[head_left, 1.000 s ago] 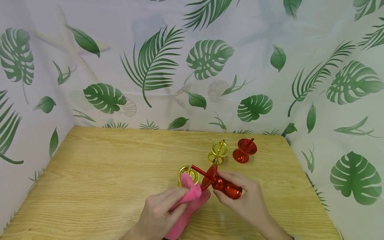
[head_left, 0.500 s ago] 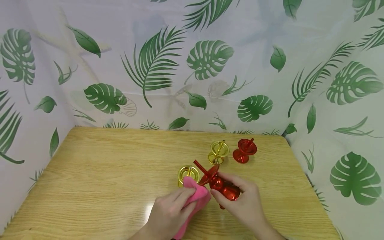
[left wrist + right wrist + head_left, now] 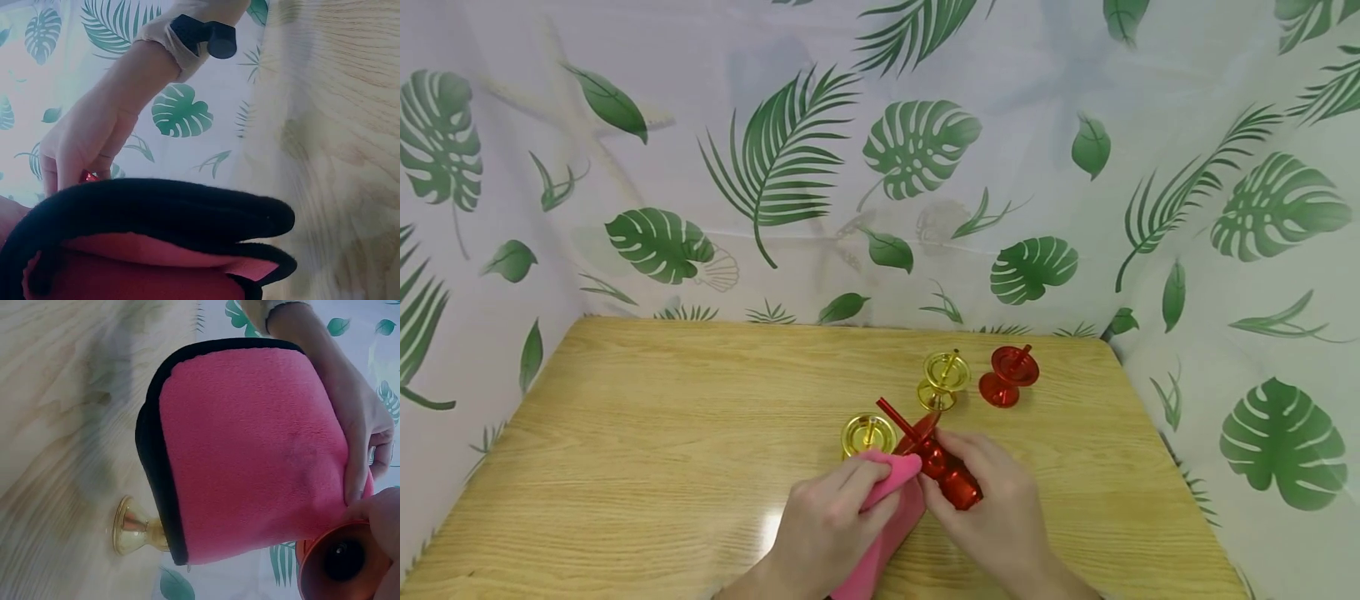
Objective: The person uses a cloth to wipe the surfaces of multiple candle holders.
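My left hand (image 3: 829, 521) pinches a folded pink cloth (image 3: 891, 533) and presses it to the underside of a dish on a shiny red candle holder (image 3: 955, 483). My right hand (image 3: 996, 508) grips this holder by its bulbous stem, tilted so its thin red rod points up and left. In the right wrist view the cloth (image 3: 250, 450) hangs wide with a black border, and the round hollow base of the candle holder (image 3: 309, 575) faces the camera. Cloth folds hide most of the left wrist view, with my right hand (image 3: 81, 147) behind them.
A gold candle holder (image 3: 868, 435) stands just behind the cloth, partly covered by it. Farther back on the wooden table (image 3: 662, 442) stand another gold candle holder (image 3: 946, 375) and a red one (image 3: 1011, 375). Leaf-patterned sheets (image 3: 805, 283) enclose the back and sides.
Both hands have drawn closer together, the left moving right and the right moving slightly left. The cloth has shifted from near the red holder's rod to below its dish, and the holder's tilt has changed.
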### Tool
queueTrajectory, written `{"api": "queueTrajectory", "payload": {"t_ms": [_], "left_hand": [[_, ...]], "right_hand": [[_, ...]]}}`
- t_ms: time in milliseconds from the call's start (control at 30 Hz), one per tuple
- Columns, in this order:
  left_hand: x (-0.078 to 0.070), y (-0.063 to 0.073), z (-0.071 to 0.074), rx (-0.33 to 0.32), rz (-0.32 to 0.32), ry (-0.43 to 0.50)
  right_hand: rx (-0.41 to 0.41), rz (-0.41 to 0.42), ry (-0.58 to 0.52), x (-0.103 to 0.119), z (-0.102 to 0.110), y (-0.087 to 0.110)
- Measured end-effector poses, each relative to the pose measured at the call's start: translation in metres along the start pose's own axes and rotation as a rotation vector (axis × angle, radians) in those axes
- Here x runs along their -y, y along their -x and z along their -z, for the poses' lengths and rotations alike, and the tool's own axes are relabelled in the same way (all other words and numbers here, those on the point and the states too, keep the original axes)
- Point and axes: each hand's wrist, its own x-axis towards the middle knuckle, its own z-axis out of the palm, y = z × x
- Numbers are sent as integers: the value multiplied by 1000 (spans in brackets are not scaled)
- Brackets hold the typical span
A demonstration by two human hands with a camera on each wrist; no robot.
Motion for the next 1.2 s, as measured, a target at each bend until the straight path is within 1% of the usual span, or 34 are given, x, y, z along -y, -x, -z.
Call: {"api": "queueTrajectory", "payload": {"t_ms": [67,133,200,267,333,433,600,633,700,767,833,900,967,1067,1133,1200], "left_hand": [[-1,-2,1,1,-3,2],[-1,-2,2,3,-7,2],[-1,-1,2,14,-4,5],[0,1,3,18,-3,6],[1,3,3,24,1,3],[2,7,2,24,4,-12],[6,12,2,33,14,-14],[7,12,2,29,10,-12],[8,13,1,15,-1,-10],[8,13,2,13,-2,-6],[8,13,2,7,-1,-4],[7,13,2,11,13,5],[6,13,2,13,26,15],[5,11,2,1,24,26],[5,11,3,2,28,43],[5,10,6,3,34,70]], "right_hand": [[-11,37,42,0,-1,1],[-14,52,55,-1,-1,1],[-13,45,42,-1,-1,2],[-13,19,-2,-1,-1,3],[-4,-36,-70,-1,-1,3],[21,-152,-211,1,0,2],[84,-403,-436,7,5,-1],[97,-448,-466,8,6,-2],[114,-510,-505,10,8,-3],[126,-530,-508,12,9,-4],[126,-501,-484,12,9,-4],[118,-439,-444,11,8,-4],[100,-350,-384,10,6,-3],[61,-213,-301,6,2,-3],[38,-149,-253,5,1,-2],[20,-107,-230,3,2,-2]]}}
